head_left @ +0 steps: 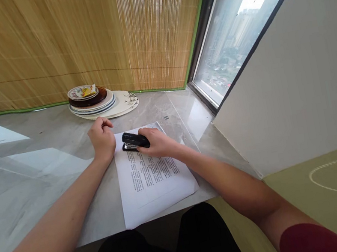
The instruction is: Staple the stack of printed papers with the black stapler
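Observation:
A few white printed sheets (152, 181) lie on the grey marble tabletop (49, 173), their near edge hanging over the table's front. A black stapler (134, 141) sits on the top left corner of the sheets. My right hand (157, 142) is closed on the stapler from the right. My left hand (102, 138) rests just left of the paper's top corner with its fingers curled in a loose fist; nothing shows in it.
A stack of plates (99, 101) stands at the back of the table against a bamboo blind (74, 38), the top plate holding something yellow. A window (236, 31) and a white wall (303, 76) are at the right. My dark-clothed legs show under the table edge.

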Action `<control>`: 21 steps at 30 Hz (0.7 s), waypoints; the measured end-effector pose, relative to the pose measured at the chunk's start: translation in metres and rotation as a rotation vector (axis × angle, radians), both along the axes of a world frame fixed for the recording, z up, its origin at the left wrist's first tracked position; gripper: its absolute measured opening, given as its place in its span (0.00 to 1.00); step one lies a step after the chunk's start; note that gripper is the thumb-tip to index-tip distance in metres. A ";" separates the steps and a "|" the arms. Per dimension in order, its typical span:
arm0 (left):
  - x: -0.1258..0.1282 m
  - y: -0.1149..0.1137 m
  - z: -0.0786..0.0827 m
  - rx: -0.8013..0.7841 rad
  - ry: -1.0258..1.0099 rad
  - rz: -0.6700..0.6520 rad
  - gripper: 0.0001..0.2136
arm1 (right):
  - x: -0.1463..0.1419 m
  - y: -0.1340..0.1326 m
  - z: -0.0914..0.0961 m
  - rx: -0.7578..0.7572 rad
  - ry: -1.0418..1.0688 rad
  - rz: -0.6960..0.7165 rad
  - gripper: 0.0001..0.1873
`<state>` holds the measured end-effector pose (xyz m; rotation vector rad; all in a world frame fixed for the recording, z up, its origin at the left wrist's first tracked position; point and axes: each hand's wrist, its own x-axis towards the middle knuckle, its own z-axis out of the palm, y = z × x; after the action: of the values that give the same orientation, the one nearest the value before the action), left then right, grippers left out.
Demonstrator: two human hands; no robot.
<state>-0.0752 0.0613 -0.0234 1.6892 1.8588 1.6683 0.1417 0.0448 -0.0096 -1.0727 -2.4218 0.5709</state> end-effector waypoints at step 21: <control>-0.011 0.020 -0.009 -0.094 -0.667 -0.077 0.07 | 0.044 0.059 -0.032 0.058 -0.323 -0.114 0.30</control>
<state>-0.0866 0.0814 -0.0322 0.9705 1.4908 1.7800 0.1860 0.1035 -0.0417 -1.3565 -2.6057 0.3062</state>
